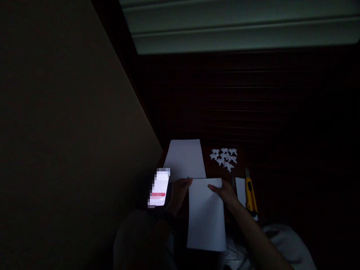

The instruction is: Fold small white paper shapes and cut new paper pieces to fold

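Note:
A white sheet of paper (206, 217) is held up between my two hands, its lower end hanging over my lap. My left hand (180, 189) pinches its upper left corner. On the upper right, my right hand (225, 191) grips the sheet with the thumb lying on its face and the fingers hidden behind. Just beyond the held sheet, a stack of white paper (185, 157) lies on the dark table. Several small folded white paper pieces (224, 156) sit in a cluster to the right of the stack.
A yellow utility knife (251, 197) and a narrow white paper strip (240, 191) lie right of my right hand. A lit phone (159, 189) with a blurred screen is at left. A wall (70, 112) rises on the left, and dark slats (225, 97) stand behind the table.

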The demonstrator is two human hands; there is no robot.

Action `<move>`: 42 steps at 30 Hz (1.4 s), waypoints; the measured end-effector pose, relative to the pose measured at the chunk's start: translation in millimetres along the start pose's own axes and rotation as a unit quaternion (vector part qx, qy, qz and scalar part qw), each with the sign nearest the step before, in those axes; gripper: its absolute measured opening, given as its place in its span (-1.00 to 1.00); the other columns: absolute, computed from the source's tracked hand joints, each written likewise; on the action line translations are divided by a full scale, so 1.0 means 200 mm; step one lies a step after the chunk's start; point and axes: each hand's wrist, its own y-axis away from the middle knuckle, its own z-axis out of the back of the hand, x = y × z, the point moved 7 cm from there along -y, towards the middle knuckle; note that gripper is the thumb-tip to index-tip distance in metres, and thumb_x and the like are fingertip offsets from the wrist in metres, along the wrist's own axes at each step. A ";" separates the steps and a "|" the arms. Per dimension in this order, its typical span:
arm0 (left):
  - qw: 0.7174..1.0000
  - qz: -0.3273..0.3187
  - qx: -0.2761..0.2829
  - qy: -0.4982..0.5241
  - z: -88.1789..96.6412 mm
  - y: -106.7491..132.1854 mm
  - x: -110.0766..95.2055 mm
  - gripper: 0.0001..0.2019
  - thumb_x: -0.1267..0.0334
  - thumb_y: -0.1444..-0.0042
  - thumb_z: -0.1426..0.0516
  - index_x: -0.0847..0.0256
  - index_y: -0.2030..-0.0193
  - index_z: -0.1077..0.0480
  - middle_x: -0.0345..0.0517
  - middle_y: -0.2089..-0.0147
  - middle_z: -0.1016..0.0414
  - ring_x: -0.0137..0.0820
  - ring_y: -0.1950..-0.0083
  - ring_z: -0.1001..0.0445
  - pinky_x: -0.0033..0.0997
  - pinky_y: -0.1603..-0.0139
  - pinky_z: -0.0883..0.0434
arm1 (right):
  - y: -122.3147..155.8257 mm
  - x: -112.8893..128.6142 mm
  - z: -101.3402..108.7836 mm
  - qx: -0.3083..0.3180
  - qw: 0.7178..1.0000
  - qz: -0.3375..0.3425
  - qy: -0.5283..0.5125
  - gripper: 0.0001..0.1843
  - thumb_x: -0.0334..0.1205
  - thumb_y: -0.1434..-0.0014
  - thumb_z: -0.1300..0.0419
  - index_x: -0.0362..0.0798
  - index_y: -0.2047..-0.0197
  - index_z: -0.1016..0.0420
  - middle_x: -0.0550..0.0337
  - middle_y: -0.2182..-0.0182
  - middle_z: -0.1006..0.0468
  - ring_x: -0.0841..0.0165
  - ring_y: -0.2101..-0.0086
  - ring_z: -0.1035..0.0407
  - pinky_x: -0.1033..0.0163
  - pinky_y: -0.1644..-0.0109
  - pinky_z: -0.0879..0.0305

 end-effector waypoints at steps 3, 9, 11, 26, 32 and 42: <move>1.000 0.002 -0.004 0.003 0.01 0.01 -0.03 -0.63 -0.04 0.07 -0.16 0.29 0.52 -0.48 -0.15 0.57 -0.44 -0.38 0.49 -0.40 -0.46 0.51 -0.28 | 0.00 0.00 0.00 0.008 1.000 0.000 -0.018 -0.52 -0.01 0.25 -0.39 -0.12 0.27 -0.51 0.09 0.38 -0.59 0.24 0.42 -0.44 0.22 0.37 -0.32; 1.000 -0.005 0.002 -0.007 0.01 0.01 -0.04 -0.62 -0.04 0.06 -0.15 0.29 0.57 -0.46 -0.17 0.58 -0.43 -0.39 0.50 -0.39 -0.46 0.50 -0.29 | -0.01 -0.03 0.01 0.008 0.999 -0.004 -0.044 -0.57 0.04 0.12 -0.31 -0.16 0.31 -0.52 0.06 0.42 -0.58 0.27 0.46 -0.43 0.25 0.41 -0.29; 1.000 -0.010 -0.002 -0.018 0.02 0.01 -0.03 -0.63 -0.02 0.04 -0.15 0.29 0.54 -0.47 -0.16 0.55 -0.46 -0.37 0.47 -0.42 -0.45 0.47 -0.32 | -0.02 -0.04 0.01 0.012 0.999 -0.007 -0.048 -0.58 0.04 0.11 -0.31 -0.16 0.32 -0.52 0.06 0.43 -0.58 0.29 0.47 -0.42 0.26 0.42 -0.28; 0.997 -0.035 0.033 -0.066 0.02 -0.02 -0.02 -0.77 0.09 0.04 -0.17 0.19 0.33 -0.52 -0.08 0.25 -0.57 -0.25 0.20 -0.52 -0.29 0.15 -0.44 | -0.02 -0.05 0.00 0.028 0.998 -0.009 -0.051 -0.60 0.00 0.09 -0.31 -0.17 0.30 -0.52 0.06 0.43 -0.58 0.30 0.47 -0.41 0.25 0.40 -0.28; 0.999 -0.017 0.031 -0.028 0.01 -0.02 -0.01 -0.78 0.11 0.10 -0.22 0.21 0.37 -0.51 -0.07 0.31 -0.57 -0.24 0.23 -0.52 -0.31 0.20 -0.45 | -0.02 -0.05 0.01 0.022 0.999 -0.014 -0.044 -0.61 0.00 0.09 -0.31 -0.16 0.31 -0.51 0.07 0.42 -0.58 0.28 0.45 -0.41 0.25 0.39 -0.28; 0.999 0.006 0.042 -0.023 0.01 -0.01 -0.01 -0.77 0.10 0.09 -0.21 0.22 0.36 -0.53 -0.04 0.28 -0.58 -0.21 0.20 -0.52 -0.27 0.18 -0.43 | -0.03 -0.04 0.02 0.011 0.999 -0.001 -0.033 -0.57 0.07 0.09 -0.28 -0.16 0.30 -0.51 0.08 0.45 -0.55 0.29 0.47 -0.39 0.26 0.42 -0.25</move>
